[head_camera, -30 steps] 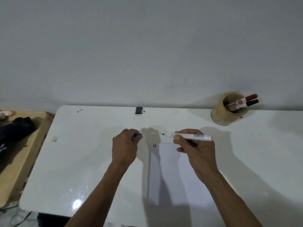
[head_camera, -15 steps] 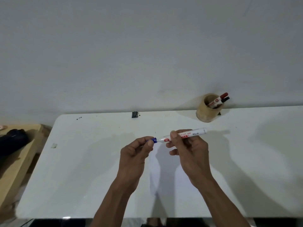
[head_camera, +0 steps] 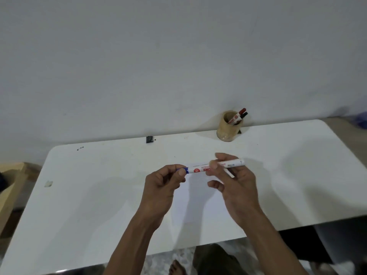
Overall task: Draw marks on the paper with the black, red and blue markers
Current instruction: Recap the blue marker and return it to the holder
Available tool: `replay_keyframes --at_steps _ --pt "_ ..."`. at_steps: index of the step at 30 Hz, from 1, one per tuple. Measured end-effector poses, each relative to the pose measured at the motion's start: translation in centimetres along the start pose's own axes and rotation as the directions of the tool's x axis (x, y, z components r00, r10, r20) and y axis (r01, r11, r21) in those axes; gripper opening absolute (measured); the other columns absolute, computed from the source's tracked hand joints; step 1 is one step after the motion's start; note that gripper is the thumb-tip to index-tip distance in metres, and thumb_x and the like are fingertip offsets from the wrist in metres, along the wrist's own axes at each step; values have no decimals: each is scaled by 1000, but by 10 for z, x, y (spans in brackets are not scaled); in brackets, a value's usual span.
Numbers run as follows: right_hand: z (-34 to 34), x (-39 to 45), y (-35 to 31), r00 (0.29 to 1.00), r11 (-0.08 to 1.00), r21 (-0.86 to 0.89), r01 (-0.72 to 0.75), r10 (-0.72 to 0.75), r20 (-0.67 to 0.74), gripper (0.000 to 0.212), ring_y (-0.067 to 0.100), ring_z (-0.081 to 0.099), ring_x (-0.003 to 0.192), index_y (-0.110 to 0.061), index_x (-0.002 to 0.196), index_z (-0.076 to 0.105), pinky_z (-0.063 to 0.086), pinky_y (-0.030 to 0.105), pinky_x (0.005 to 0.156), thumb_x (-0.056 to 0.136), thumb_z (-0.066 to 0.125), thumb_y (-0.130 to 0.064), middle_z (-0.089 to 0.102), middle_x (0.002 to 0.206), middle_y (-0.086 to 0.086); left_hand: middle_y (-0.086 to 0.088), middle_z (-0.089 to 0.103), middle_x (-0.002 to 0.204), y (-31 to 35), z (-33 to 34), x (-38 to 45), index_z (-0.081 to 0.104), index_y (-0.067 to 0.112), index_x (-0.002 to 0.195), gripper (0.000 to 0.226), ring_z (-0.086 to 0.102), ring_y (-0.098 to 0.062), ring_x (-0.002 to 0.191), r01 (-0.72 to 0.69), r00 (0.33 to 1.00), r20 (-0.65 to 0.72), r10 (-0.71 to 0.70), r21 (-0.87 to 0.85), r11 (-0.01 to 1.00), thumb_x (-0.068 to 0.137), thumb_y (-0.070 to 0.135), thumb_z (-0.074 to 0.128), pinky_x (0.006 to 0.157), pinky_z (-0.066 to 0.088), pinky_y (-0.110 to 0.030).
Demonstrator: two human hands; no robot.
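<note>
A blue marker [head_camera: 200, 168] with a white barrel lies level in the air above the table, held by both hands. My left hand [head_camera: 164, 183] pinches its blue cap [head_camera: 186, 170], which sits on the marker's left end. My right hand [head_camera: 232, 181] holds the barrel between thumb and forefinger. The white paper [head_camera: 198, 197] lies on the table beneath the hands, faint against the white top and largely covered by them. The red marker [head_camera: 237, 115] and the black marker [head_camera: 242, 116] stand in a wooden cup [head_camera: 226, 130] at the back right.
The white table [head_camera: 89, 195] stands against a grey wall. A small black object [head_camera: 149, 139] lies at its back edge. A wooden bench [head_camera: 10, 187] is at the left. The table's near edge runs below my forearms, with my foot [head_camera: 176, 266] visible under it.
The cap in my left hand has come together with the marker's tip and now sits on it. The view has tilted, so the table sits lower and slants.
</note>
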State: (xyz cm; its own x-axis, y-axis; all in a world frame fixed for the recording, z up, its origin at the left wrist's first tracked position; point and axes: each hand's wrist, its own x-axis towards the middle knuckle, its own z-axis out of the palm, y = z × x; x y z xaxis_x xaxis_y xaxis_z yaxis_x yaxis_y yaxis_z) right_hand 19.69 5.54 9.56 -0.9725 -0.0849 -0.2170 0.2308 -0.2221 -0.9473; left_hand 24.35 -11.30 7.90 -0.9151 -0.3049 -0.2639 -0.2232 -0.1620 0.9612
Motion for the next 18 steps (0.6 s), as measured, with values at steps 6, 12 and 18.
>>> replay_keyframes --at_steps 6,12,18 --pt "-41 18 -30 969 783 -571 247 -189 159 18 7 69 67 -18 82 77 54 19 60 73 91 -24 76 77 -8 -1 76 84 15 13 21 77 14 95 10 69 -16 80 11 1000 -20 -13 -117 993 90 13 69 81 54 -40" --pt "-51 43 -20 952 668 -682 300 -163 259 17 5 69 76 -28 96 74 55 15 66 83 84 -23 72 78 -17 8 77 80 31 60 52 78 24 99 12 68 -5 74 -154 988 0 154 66 986 89 18 73 80 57 -28" --pt "-68 88 -20 942 712 -620 330 -207 264 82 8 71 78 -61 144 29 57 17 67 94 69 -11 65 96 -16 9 78 87 31 110 89 76 27 106 22 71 -9 90 -113 993 -19 118 171 979 86 35 76 86 57 -28"
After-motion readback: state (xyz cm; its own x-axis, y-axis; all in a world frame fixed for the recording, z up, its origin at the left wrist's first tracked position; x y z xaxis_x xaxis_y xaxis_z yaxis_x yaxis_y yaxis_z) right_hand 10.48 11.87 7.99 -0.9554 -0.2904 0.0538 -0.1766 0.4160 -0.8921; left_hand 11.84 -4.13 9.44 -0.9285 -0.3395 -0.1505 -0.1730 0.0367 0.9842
